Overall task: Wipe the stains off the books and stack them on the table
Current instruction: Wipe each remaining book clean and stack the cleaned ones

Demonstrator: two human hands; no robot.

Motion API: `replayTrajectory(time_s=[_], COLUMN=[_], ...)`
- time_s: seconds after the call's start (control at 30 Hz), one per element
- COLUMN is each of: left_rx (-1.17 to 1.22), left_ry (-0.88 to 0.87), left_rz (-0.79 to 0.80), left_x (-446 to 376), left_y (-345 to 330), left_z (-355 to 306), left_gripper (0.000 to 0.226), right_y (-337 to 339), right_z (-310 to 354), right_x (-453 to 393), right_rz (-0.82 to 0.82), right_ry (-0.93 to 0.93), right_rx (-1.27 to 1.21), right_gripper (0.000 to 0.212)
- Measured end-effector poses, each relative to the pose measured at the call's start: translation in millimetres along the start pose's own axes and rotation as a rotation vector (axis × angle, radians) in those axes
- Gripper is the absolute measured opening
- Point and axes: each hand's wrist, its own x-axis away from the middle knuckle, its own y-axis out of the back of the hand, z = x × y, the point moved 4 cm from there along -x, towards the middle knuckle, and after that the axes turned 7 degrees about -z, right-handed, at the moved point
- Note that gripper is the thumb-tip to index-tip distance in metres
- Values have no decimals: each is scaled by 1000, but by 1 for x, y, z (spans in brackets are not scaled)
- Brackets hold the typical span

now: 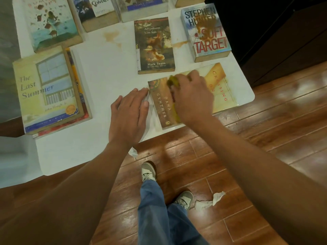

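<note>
A tan book by Dana Gynther lies at the near right corner of the white table. My right hand grips a yellow-green cloth and presses it on the book's cover. My left hand lies flat on the table, its fingertips against the book's left edge. Stained books sit behind: Tom Sawyer, Soft Target with a brown smear, and a pale book with brown spots. The Last Summer tops a small stack at the left.
Brown stains mark the table between the books. More books line the far edge. The table edge runs just in front of me over a wooden floor. A crumpled tissue lies on the floor by my feet.
</note>
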Motion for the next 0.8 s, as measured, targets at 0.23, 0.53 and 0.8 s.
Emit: replayTrajectory(time_s=[0.23, 0.53, 0.8], left_rx=[2, 101, 218], left_ry=[-15, 38, 47], left_rz=[-10, -25, -93], left_x=[0, 2, 5], left_y=[-2, 1, 0], left_z=[-1, -1, 1], left_gripper=[46, 59, 61], right_y=[23, 6, -17], right_z=[-73, -9, 57], right_x=[-15, -6, 18], right_rz=[-72, -34, -16], right_ry=[-273, -219, -82], right_rx=[109, 72, -34], right_gripper=[38, 35, 34])
